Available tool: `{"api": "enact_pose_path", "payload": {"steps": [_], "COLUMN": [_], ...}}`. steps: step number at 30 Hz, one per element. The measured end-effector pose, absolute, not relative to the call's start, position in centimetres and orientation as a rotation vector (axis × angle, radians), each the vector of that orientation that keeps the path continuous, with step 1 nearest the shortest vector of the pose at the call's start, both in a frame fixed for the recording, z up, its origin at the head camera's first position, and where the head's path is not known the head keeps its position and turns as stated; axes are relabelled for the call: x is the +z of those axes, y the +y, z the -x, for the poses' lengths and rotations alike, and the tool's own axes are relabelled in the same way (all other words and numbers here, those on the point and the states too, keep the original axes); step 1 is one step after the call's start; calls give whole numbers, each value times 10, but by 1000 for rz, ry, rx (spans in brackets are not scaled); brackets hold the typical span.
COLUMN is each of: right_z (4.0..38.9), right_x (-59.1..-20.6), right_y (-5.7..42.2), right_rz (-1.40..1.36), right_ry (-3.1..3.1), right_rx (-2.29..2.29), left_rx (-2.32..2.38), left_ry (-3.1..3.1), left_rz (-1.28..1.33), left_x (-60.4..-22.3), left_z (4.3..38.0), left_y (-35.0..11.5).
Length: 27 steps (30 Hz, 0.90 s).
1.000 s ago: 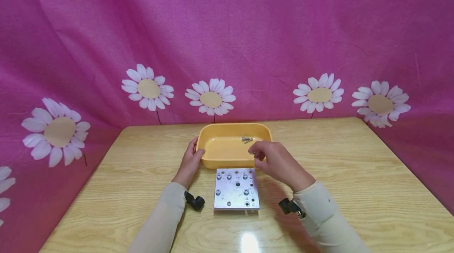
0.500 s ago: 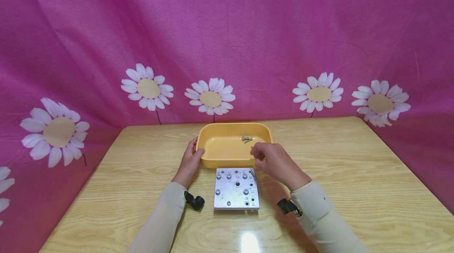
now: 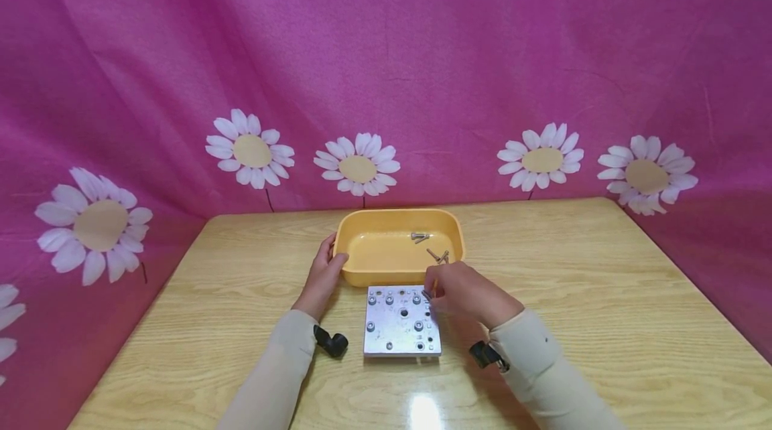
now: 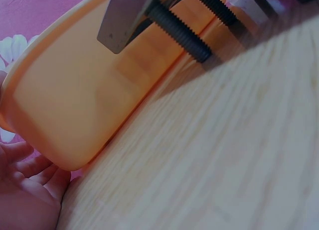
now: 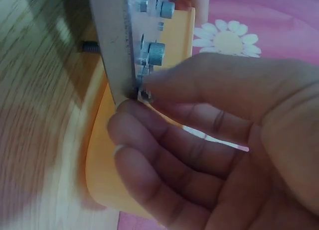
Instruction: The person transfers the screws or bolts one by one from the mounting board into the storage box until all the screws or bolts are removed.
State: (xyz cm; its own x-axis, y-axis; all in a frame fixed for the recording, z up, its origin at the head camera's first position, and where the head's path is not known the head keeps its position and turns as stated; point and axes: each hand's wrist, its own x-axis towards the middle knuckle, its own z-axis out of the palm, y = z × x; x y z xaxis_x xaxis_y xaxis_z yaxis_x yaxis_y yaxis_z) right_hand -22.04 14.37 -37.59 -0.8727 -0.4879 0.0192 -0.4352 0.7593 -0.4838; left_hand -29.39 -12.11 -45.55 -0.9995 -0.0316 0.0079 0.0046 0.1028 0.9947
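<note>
A yellow plastic bin (image 3: 386,278) stands on the table, and my left hand (image 3: 322,272) grips its left end, thumb over the rim. In front of it lies a square metal plate (image 3: 392,341) with holes and several socket-head screws (image 3: 419,327) seated in it. My right hand (image 3: 467,293) is at the plate's far right corner, where thumb and index finger pinch a small metal screw (image 5: 145,94) against the top face; the fingers hide most of it. Black threaded shanks (image 4: 182,33) stick out under the plate in the left wrist view.
Loose screws (image 3: 420,237) lie at the back of the bin, and others (image 3: 440,256) sit nearer its front right. The wooden table (image 3: 573,282) ends at a pink daisy-print cloth (image 3: 386,68). A black wrist camera (image 3: 332,341) is on each sleeve.
My right hand has come from over the bin's front right down to the plate's far right corner, uncovering screws in the bin. My left hand has stayed at the rim.
</note>
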Motion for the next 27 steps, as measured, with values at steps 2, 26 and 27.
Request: {"api": "enact_pose_path", "payload": {"steps": [2,26,27], "right_z": [220,228,228], "right_x": [-377,-370,-371], "right_y": [143,144,144], "right_rz": [756,746,746], "right_ry": [2852,3139,3160], "right_rx": [-735,-1069,-1109], "left_rx": [-2075,-2087,-2096], "left_ry": [-2315,-2302,-2302], "left_rz": [-32,-29,-31], "left_x": [-455,-456,-456], "left_z": [294,295,295], "left_y": [-120,-120,-120]}}
